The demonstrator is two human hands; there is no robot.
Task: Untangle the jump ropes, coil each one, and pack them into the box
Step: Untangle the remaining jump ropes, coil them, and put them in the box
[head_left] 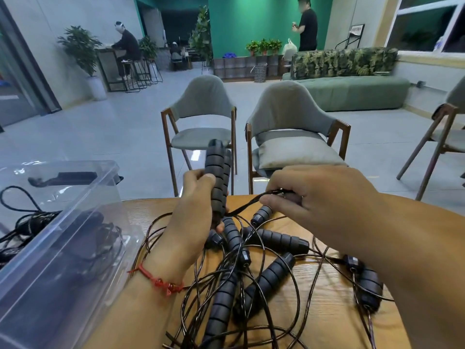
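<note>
Holding a pair of black handles [216, 170] upright above the heap, the left grip [196, 210] is curling its fingers fully round them, probably to keep that rope separate from the rest. The right grip [314, 197] is pinching a black strap [247, 204] (perhaps a tie band; I cannot tell), which is running taut from the handles' lower end. Other jump ropes [251, 268] are lying tangled on the worktop [327, 311], just beside the clear box [75, 222], which is sitting by the left arm, handy for packing.
</note>
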